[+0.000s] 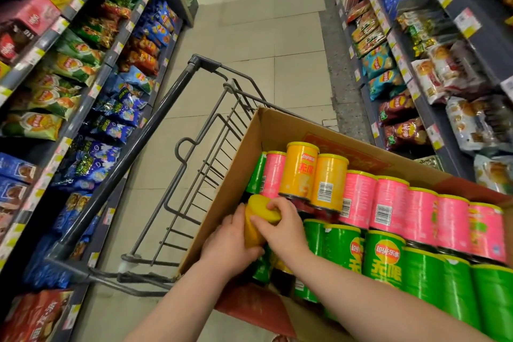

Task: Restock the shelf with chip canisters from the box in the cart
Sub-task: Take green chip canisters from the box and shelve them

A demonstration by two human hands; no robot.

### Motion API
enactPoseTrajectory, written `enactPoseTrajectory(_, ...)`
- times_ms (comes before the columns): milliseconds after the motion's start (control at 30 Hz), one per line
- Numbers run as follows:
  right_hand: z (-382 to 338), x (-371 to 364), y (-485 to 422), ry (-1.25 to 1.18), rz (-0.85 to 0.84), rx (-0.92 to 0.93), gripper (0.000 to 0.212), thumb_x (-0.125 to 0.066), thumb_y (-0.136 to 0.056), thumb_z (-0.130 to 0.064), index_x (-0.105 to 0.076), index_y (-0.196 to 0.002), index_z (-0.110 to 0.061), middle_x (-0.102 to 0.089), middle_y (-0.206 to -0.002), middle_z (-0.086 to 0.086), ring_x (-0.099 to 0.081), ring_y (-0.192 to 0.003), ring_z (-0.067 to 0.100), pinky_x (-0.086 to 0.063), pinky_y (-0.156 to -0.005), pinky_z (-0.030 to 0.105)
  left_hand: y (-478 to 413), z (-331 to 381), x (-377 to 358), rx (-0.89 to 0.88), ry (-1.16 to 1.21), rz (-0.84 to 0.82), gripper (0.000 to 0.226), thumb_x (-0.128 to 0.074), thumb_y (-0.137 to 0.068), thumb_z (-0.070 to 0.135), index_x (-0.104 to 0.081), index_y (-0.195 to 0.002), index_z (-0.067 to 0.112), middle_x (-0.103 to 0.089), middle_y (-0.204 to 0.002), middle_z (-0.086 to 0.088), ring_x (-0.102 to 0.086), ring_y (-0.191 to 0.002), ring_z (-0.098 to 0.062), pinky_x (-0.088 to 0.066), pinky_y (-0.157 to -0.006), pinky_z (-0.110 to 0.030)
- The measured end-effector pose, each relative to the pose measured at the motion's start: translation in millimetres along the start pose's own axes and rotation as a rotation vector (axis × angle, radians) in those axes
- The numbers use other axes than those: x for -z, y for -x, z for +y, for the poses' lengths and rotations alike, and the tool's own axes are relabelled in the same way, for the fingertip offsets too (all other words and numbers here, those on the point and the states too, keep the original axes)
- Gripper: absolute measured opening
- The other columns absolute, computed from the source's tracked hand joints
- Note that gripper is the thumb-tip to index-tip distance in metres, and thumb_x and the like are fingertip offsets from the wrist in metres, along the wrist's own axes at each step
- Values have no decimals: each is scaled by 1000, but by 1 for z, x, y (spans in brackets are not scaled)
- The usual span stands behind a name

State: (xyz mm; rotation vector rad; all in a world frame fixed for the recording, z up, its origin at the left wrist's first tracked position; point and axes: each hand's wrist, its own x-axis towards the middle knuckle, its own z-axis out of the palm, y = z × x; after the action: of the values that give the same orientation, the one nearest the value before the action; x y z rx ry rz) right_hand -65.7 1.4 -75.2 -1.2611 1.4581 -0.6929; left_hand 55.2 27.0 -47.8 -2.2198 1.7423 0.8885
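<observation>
A cardboard box (222, 189) rests in a grey wire cart (177, 147) and holds several chip canisters lying on their sides: orange ones (301, 175) at the back, pink ones (388, 205) in the middle, green ones (383, 255) at the front. At the box's left end both hands hold one yellow canister (259, 215). My left hand (230, 247) grips its body from the left. My right hand (283, 226) curls over its yellow lid from the right. The canister's lower part is hidden behind my hands.
Shelves of chip bags line the aisle: the left shelving (83, 78) stands close beside the cart, the right shelving (416, 64) beyond the box. A tiled floor aisle (263, 36) runs ahead of the cart. The cart's wire front section holds nothing visible.
</observation>
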Motion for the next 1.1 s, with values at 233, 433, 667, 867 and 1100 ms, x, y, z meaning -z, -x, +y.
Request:
enactPoseTrajectory(233,-23,44,15,-86,44,-14,45,-74,-80,-30,-48,-116,-25,-48,-120,-4,-48,-107,12,-39,-78,17,5,17,8,-118,476,-33,71,-80,-68,38,-42,-126,25,-55,-106,7,-56,-98,-13,-47,-81,-28)
enactPoseTrajectory(433,-21,66,30,-428,-68,-215,50,-69,-84,-26,-43,-127,-24,-56,-114,-9,-56,-104,12,-48,-88,29,10,44,11,-170,752,-184,89,-70,-39,59,-42,-119,33,-61,-114,5,-61,-102,-12,-53,-91,-36)
enactPoseTrajectory(667,-2,97,41,-307,151,-169,41,-68,-85,-33,-47,-120,-28,-60,-107,-8,-59,-96,10,-50,-80,28,-7,52,7,-217,490,-394,76,-77,-65,49,-47,-131,26,-56,-125,-1,-56,-113,-16,-47,-99,-34)
enactPoseTrajectory(867,17,128,39,-346,305,-256,39,-66,-85,-38,-45,-116,-28,-58,-106,-5,-57,-96,15,-47,-84,34,-45,38,-15,27,181,-264,62,-71,-80,35,-46,-132,14,-57,-127,-6,-57,-113,-21,-48,-94,-31)
enactPoseTrajectory(1100,38,137,37,-371,340,-339,32,-64,-86,-38,-43,-110,-32,-59,-106,-3,-58,-100,19,-48,-92,38,-71,38,-51,184,80,-235,73,-74,-77,38,-35,-134,13,-49,-132,-10,-53,-118,-26,-45,-93,-35)
